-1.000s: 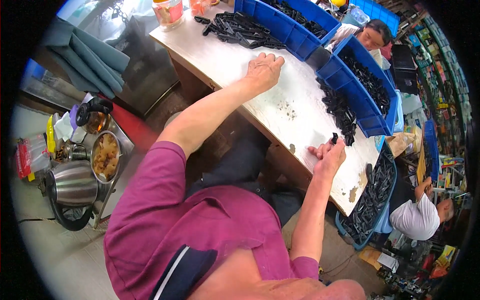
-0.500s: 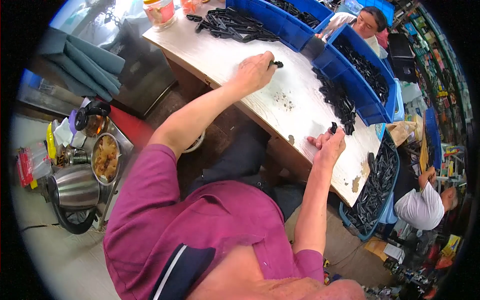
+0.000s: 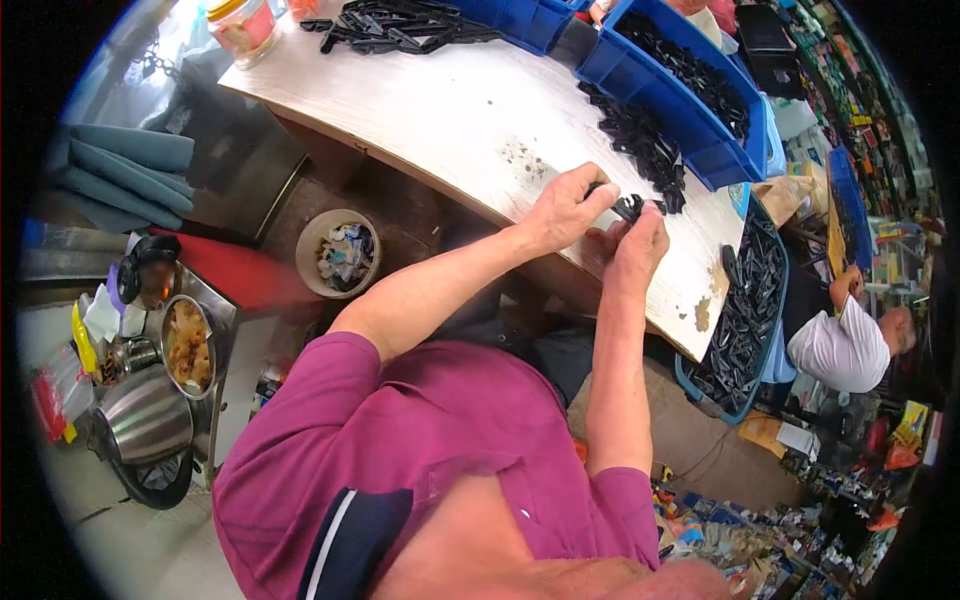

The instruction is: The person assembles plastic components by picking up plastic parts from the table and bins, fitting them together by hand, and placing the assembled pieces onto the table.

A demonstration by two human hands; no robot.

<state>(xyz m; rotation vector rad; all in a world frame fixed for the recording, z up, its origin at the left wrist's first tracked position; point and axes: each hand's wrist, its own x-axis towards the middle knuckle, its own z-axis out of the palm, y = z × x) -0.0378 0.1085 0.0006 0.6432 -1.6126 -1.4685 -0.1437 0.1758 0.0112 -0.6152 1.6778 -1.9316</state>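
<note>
My left hand (image 3: 568, 210) and my right hand (image 3: 637, 245) are close together above the near right part of the white table (image 3: 440, 95). Both are closed, and small black plastic parts (image 3: 628, 207) meet between their fingertips. Whether the two parts are joined cannot be made out. Just beyond my hands lies a loose pile of similar black parts (image 3: 640, 140). Another pile of long black pieces (image 3: 400, 27) lies at the table's far left.
A blue bin (image 3: 640, 95) full of black parts stands behind the nearer pile, with another blue bin (image 3: 530, 28) left of it. Right of the table is a tub (image 3: 685, 385) of black parts. A waste bucket (image 3: 310, 240) stands below. Another person (image 3: 840, 345) sits at right.
My left hand has come from the table's far side to my right hand, bringing its black part against the one there. The view has shifted, and the waste bucket now shows fully.
</note>
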